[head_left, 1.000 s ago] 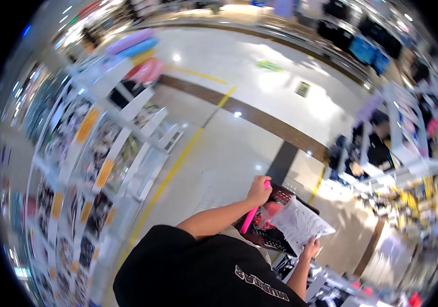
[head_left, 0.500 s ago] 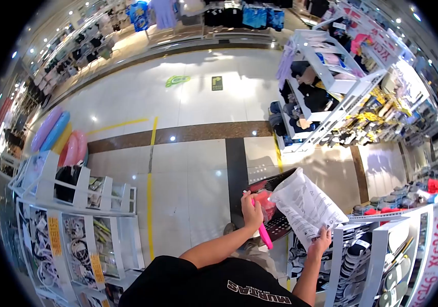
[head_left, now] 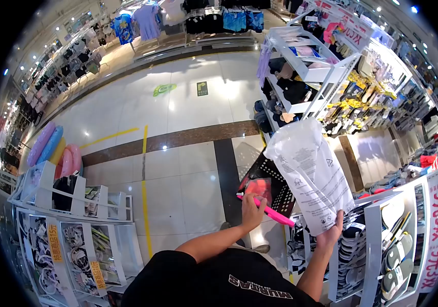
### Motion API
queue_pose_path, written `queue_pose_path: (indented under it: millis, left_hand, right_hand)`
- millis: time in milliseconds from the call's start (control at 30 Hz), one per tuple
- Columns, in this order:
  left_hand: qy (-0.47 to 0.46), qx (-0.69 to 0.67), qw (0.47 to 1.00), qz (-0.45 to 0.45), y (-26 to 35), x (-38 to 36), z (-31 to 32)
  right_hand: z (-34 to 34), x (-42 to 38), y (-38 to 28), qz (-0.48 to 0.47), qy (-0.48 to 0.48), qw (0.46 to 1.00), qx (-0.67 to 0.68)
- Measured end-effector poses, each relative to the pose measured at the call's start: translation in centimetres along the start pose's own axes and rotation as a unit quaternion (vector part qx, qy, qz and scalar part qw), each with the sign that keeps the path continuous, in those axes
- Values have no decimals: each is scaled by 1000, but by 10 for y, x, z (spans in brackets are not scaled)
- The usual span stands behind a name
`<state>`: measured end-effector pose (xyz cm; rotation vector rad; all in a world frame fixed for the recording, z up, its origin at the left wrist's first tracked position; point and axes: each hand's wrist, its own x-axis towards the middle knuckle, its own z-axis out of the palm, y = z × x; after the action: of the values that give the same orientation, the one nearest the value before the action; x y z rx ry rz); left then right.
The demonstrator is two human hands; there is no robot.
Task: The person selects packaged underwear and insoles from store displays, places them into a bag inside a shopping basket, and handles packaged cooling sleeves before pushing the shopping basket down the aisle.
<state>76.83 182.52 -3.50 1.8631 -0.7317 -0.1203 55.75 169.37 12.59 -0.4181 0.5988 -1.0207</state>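
My left hand (head_left: 253,211) is closed around the pink handle (head_left: 278,216) of a dark basket (head_left: 276,180) with holes in its sides. Inside the basket lies a red item in clear wrapping (head_left: 259,190). A large white plastic package (head_left: 308,171) with printed text is gripped at its lower end by my right hand (head_left: 331,230). The package stands up over the right side of the basket and hides part of it.
Low white racks with small goods (head_left: 91,215) stand at the left, beside coloured swim rings (head_left: 51,146). A white shelf unit with hats (head_left: 300,77) is at the upper right. Slippers fill a rack (head_left: 375,250) at the lower right.
The white package has been raised and now stands more upright. The pink handle has swung toward the right with my left hand still on it. The whole view has shifted slightly.
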Motion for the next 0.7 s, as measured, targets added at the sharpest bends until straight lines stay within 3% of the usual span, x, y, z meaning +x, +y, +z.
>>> queue_pose_path:
  millis: [233,367,400,433,467,500,600,700]
  left_hand:
    - [-5,20,998,-63,25,-11,30]
    - [-59,46,990,-121,0,-15,47]
    - [-68,8,990,-120,-26,-11,54]
    - [-54,-125,983,-126,38,-10,22]
    - [-59,-315,930,-182,21,-17,20]
    - [-62,-492,837,-231,7,-22,16]
    - [-316,-677,615,-253,114,-1,-40]
    - [-325,-668,618,-257,129,0,-33]
  right_hand:
    - [-47,-11,-32,75,-32,995,52]
    - [-84,-14,-41,111,-50,991,60]
    - [-80,-21,-47,102,-12,994,36]
    - [-92,-22,-51,110,-10,994,18]
    - [-108,-22,-52,119,-10,993,-1]
    - [-121,-23,-54,128,-10,992,-20]
    - [-155,-31,-63,172,16,980,-100]
    - [-188,-36,-66,204,19,970,-128]
